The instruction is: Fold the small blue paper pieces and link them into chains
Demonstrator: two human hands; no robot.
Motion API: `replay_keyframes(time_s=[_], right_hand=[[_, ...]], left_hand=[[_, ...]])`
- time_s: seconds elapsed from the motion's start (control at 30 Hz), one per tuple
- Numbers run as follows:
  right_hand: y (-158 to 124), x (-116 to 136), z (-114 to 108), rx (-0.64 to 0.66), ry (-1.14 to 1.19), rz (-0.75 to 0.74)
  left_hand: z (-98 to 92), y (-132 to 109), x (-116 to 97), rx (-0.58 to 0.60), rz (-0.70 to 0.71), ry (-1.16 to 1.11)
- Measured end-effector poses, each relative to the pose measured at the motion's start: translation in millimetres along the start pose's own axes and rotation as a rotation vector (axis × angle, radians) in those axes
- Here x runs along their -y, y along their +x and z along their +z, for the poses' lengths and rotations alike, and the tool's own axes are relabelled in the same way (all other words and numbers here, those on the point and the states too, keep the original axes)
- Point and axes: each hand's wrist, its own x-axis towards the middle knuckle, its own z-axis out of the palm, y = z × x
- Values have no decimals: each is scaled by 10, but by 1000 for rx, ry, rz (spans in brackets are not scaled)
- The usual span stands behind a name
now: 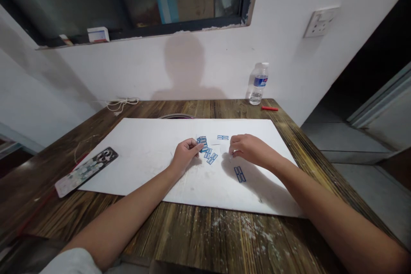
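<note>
My left hand (187, 150) is closed, thumb against fingers, on several small flat blue-outlined pieces (201, 140) bunched at its fingertips. Two similar pieces (211, 156) trail below the bunch, over the white board (141, 150); whether they are joined to it I cannot tell. My right hand (240, 147) hovers low over the board with fingers curled in a pinch; whatever sits in them is hidden. Beyond it lies a blue-outlined piece (222, 137) divided into little rectangles. Nearer to me rests another such piece (239, 174), in the shadow of my right arm.
A phone in a patterned case (91, 169) lies across the board's left edge. At the back of the wooden table (192, 231) are a white cable (122, 103), a water bottle (258, 85) and a red pen-like stick (269, 108). White flecks dot the table's front.
</note>
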Motion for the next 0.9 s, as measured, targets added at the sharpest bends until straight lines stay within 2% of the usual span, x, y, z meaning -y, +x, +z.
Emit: replay_keyframes(time_s=[0.1, 0.2, 0.3, 0.4, 0.6, 0.8, 0.9], right_hand=[[18, 103, -5, -191, 176, -112], [39, 211, 16, -298, 341, -222], [62, 287, 62, -333, 473, -246], [81, 315, 127, -378, 536, -198], [84, 304, 264, -363, 433, -155], [71, 385, 298, -352, 398, -173], [70, 407, 296, -387, 419, -132]], left_hand=[[9, -11, -2, 24, 13, 14], [10, -22, -3, 56, 27, 23], [1, -29, -1, 97, 45, 52], [-8, -30, 7, 152, 63, 59], [2, -48, -15, 223, 40, 15], [14, -76, -56, 303, -22, -18], [5, -75, -49, 287, -11, -31]])
